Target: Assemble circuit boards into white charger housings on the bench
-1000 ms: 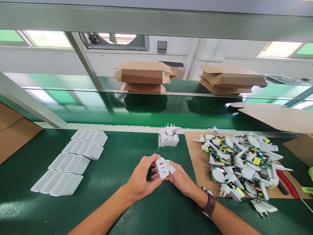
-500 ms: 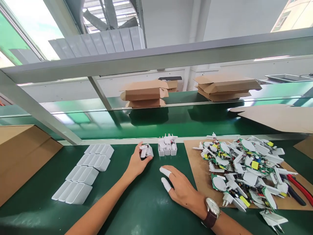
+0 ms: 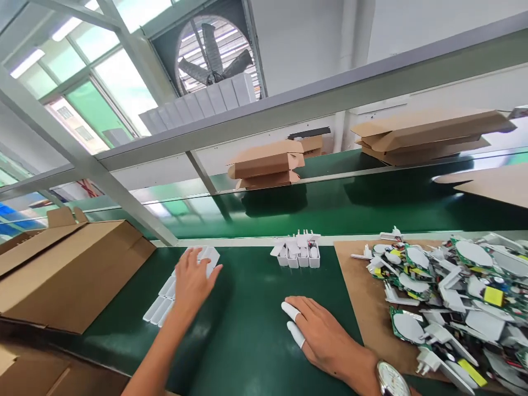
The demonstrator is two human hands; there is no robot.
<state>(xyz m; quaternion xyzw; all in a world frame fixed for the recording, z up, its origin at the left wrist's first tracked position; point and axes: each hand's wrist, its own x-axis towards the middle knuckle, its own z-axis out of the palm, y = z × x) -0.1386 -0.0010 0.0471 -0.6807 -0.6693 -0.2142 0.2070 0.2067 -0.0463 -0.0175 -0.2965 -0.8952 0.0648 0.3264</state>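
Near the middle, nothing is seen held by the right hand (image 3: pixel 319 333); its fingers are loosely bent over the green table (image 3: pixel 243 324), and two are capped by white finger covers (image 3: pixel 296 334). At the near right, circuit boards (image 3: pixel 445 297) with white plugs are heaped on a brown cardboard sheet (image 3: pixel 350 286). If the heap were bumped, parts could be knocked off. Farther left, the left hand (image 3: pixel 192 279) is spread over rows of white plastic cases (image 3: pixel 212 256); whether they are touched cannot be told. The rows could be pushed crooked by a clumsy finger. At the far middle, filled cases (image 3: pixel 303 258) are lined up; white bits are left poking out, so they could be snagged and spilled.
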